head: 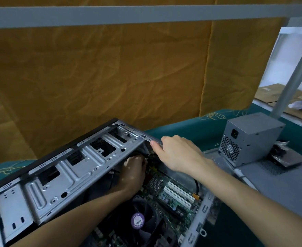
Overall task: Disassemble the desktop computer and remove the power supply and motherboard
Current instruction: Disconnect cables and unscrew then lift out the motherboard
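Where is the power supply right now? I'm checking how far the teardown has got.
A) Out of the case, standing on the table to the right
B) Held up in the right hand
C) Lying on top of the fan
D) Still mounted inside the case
A: the grey power supply stands on the table, apart from the case, and neither hand touches it.

A repair workshop bench: green mat [182, 129]; grey metal frame [146, 15]; ochre cloth backdrop [111, 68]; cardboard [271, 95]
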Demonstrator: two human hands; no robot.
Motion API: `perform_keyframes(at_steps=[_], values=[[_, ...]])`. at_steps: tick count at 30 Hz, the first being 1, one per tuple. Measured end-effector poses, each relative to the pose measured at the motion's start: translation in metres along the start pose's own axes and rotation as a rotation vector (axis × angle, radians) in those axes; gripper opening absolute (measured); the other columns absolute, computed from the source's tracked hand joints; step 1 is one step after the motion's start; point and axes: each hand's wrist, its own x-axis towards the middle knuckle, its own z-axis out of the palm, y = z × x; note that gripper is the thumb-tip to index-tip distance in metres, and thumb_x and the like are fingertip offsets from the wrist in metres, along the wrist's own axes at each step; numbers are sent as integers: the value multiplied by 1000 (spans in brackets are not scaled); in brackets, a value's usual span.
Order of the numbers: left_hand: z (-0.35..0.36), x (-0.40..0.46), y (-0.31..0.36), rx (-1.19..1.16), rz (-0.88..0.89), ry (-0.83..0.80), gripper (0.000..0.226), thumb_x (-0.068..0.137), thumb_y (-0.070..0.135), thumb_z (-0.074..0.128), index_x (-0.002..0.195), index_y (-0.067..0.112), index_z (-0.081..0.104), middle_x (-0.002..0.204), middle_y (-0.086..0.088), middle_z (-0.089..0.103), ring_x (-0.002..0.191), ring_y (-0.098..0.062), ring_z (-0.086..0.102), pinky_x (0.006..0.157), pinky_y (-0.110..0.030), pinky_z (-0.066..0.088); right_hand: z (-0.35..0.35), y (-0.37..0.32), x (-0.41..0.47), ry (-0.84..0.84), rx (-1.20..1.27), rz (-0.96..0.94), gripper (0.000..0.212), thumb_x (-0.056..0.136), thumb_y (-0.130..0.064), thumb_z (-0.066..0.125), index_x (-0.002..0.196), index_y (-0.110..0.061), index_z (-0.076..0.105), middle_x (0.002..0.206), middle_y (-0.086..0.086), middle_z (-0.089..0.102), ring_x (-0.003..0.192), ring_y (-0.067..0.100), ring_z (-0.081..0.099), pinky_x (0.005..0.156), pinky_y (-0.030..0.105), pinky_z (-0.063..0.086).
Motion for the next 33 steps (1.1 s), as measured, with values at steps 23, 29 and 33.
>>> perform_keyframes(at_steps=[23, 29, 33], values=[[2, 0, -2, -195, -96, 9, 15, 100, 23, 62, 86, 19, 66, 81, 4, 65, 78, -15, 62, 65, -26, 34, -3, -1, -3, -13, -20, 4, 55, 106, -59, 22, 85, -16, 50, 68, 1, 47, 58, 22, 44, 58, 39, 33], [-1, -1, -1, -198, -92, -9, 17, 99, 24, 63, 83, 20, 63, 77, 7, 62, 75, -12, 59, 66, -26, 33, -2, 0, -2, 4, -30, 1, 53, 106, -59, 22, 76, -20, 42, 67, -1, 46, 55, 15, 40, 51, 37, 27], [-3, 1, 0, -208, -143, 21, 14, 99, 25, 65, 95, 14, 73, 92, 2, 69, 88, -16, 63, 74, -26, 40, -1, 0, -1, -2, -22, 4, 53, 106, -60, 21, 72, -22, 37, 68, 0, 48, 55, 17, 41, 52, 38, 29]])
